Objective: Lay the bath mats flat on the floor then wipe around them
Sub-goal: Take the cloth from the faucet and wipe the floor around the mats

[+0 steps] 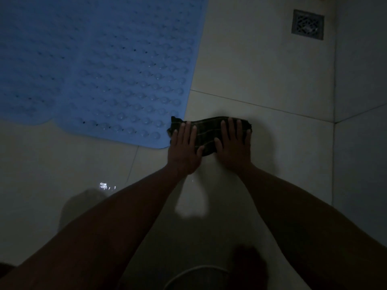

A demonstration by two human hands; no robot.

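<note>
A blue rubber bath mat (100, 65) with rows of bumps and small holes lies flat on the pale tiled floor, filling the upper left. Just past its near right corner lies a dark checked cloth (209, 132), folded into a strip. My left hand (185, 147) presses flat on the cloth's left end, right beside the mat's corner. My right hand (234, 145) presses flat on its right end. Both hands have their fingers spread on top of the cloth.
A square metal floor drain (307, 25) sits at the upper right, near a wall (360, 80) that runs down the right side. Wet spots (105, 186) glint on the tile at lower left. A round pale rim (196, 273) shows at the bottom edge.
</note>
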